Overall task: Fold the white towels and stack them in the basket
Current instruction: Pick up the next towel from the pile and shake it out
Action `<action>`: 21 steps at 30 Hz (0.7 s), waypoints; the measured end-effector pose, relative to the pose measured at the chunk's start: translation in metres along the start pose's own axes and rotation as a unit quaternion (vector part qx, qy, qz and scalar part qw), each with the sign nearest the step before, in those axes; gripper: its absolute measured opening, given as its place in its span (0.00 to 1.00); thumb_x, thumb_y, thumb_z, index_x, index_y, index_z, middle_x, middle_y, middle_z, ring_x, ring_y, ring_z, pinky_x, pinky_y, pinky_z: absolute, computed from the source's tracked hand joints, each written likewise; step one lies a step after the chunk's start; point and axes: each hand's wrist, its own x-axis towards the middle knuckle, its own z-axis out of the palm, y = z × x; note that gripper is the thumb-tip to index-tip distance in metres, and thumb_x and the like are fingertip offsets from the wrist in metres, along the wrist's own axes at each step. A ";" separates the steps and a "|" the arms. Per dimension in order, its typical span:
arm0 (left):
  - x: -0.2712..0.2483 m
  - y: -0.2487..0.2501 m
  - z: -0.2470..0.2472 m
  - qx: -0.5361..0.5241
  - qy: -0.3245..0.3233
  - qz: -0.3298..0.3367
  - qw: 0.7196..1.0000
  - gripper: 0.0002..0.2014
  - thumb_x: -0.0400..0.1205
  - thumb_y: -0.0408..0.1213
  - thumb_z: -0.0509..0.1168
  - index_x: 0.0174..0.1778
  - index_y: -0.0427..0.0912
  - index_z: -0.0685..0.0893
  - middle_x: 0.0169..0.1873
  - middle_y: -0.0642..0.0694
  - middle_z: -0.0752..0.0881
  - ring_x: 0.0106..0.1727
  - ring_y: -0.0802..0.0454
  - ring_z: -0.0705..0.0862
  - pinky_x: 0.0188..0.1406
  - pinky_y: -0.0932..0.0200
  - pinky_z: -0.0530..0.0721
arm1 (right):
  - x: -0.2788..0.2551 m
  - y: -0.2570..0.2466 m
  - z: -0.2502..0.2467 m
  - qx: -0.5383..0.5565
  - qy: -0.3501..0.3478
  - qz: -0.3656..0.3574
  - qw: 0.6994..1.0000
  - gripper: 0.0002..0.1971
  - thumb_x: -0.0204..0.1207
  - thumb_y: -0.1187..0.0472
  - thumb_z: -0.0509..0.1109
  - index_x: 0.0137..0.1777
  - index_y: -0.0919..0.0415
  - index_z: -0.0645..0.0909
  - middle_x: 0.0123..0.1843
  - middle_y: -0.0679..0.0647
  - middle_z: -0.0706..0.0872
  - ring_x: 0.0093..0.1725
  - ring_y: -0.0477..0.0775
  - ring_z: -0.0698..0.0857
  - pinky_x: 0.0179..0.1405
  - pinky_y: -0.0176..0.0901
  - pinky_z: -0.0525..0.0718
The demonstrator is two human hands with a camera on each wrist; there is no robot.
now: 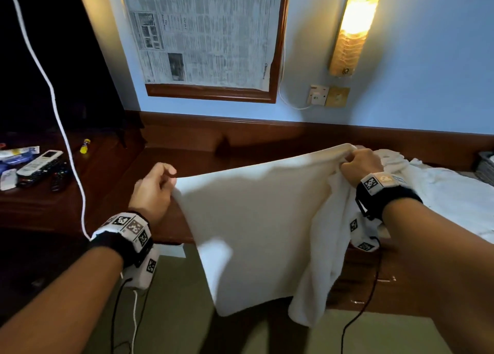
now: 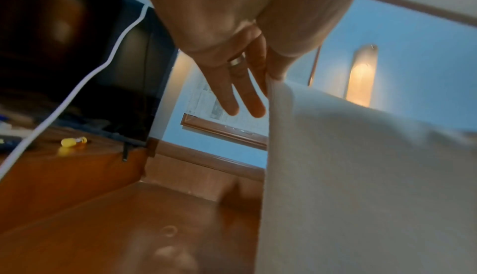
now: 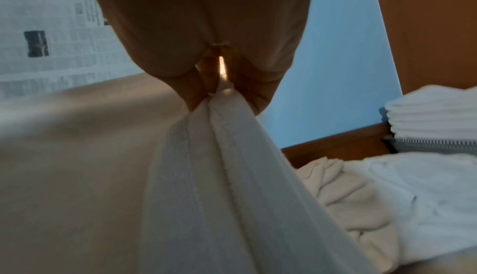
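Note:
A white towel (image 1: pixel 254 220) hangs spread in the air above the wooden table's front edge. My left hand (image 1: pixel 156 186) pinches its left top corner between thumb and forefinger; the other two fingers (image 2: pixel 247 99) stick out straight. My right hand (image 1: pixel 359 164) grips the bunched right top corner (image 3: pixel 219 103), and the cloth (image 2: pixel 361 176) droops below both hands. A heap of unfolded white towels (image 1: pixel 441 193) lies on the table at the right. Behind it stands a grey basket (image 3: pixel 433 146) with a stack of folded white towels (image 3: pixel 433 111) in it.
The dark wooden table (image 1: pixel 203 156) runs along a blue wall. At the left lie remote controls (image 1: pixel 40 166), a small yellow bottle (image 1: pixel 85 145) and a television (image 1: pixel 53 59). A white cable (image 1: pixel 58 118) hangs by my left arm. A lit wall lamp (image 1: pixel 352 27) is above.

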 end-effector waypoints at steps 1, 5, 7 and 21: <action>-0.003 -0.006 0.002 0.021 -0.028 0.004 0.999 0.09 0.87 0.31 0.63 0.57 0.50 0.81 0.44 0.46 0.86 0.45 0.45 0.81 0.47 0.57 0.72 | 0.002 0.000 0.003 0.007 -0.002 -0.006 1.000 0.12 0.77 0.63 0.67 0.57 0.65 0.86 0.58 0.65 0.85 0.56 0.68 0.83 0.55 0.51 0.80; -0.006 -0.035 0.007 0.140 -0.139 0.029 0.980 0.12 0.88 0.34 0.61 0.66 0.44 0.86 0.55 0.42 0.87 0.61 0.39 0.83 0.61 0.49 0.78 | 0.005 0.001 0.010 0.020 -0.021 -0.026 0.999 0.12 0.77 0.61 0.69 0.58 0.62 0.88 0.57 0.65 0.87 0.57 0.68 0.84 0.56 0.51 0.81; -0.006 -0.044 0.008 0.206 -0.190 0.057 0.958 0.11 0.89 0.34 0.61 0.60 0.43 0.87 0.53 0.42 0.86 0.61 0.38 0.81 0.61 0.48 0.75 | 0.006 0.004 0.014 0.029 -0.033 -0.040 0.998 0.11 0.77 0.61 0.70 0.56 0.59 0.88 0.56 0.64 0.87 0.56 0.67 0.85 0.55 0.50 0.81; 0.030 -0.098 -0.054 0.251 -0.023 -0.222 0.942 0.14 0.89 0.44 0.54 0.63 0.48 0.81 0.60 0.27 0.82 0.60 0.24 0.82 0.60 0.35 0.80 | -0.033 0.032 0.083 0.054 0.000 0.001 0.999 0.09 0.80 0.64 0.69 0.56 0.69 0.86 0.59 0.69 0.85 0.58 0.70 0.82 0.57 0.55 0.80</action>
